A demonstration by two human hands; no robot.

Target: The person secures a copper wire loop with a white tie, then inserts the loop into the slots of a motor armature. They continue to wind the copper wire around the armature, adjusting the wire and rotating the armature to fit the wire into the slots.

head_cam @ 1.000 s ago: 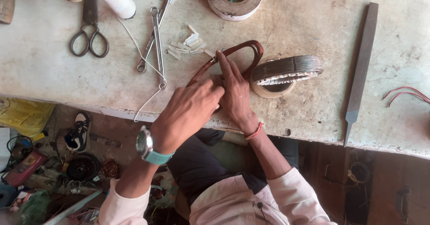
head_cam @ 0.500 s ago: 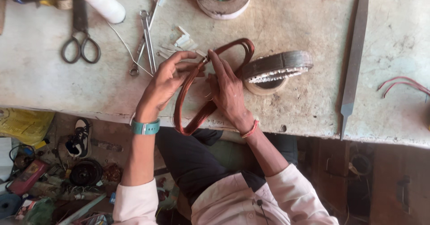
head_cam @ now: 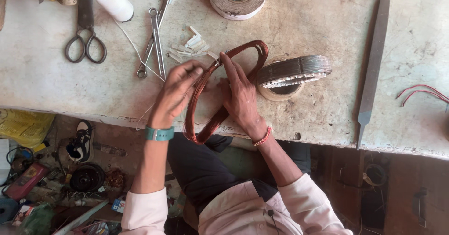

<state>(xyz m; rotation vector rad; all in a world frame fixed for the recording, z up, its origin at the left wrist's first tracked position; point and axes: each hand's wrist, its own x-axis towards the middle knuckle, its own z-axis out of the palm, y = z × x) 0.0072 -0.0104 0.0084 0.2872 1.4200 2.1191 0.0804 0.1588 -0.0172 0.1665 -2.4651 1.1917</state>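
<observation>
Left hand (head_cam: 177, 91), right hand (head_cam: 238, 94) both pinch reddish-brown looped copper wire coil (head_cam: 202, 118) overhanging near edge of worn grey workbench (head_cam: 327, 118); ribbed metal disc stack (head_cam: 293, 71) just beside right hand

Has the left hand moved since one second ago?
Yes. The left hand slid off the right hand, leftward toward the steel spanners, now gripping the copper wire coil.

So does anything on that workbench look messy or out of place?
Mostly clutter. Small white strips lie scattered loose behind the copper wire coil, whose near end hangs over the bench edge. A shoe lies among junk on the floor.
</observation>
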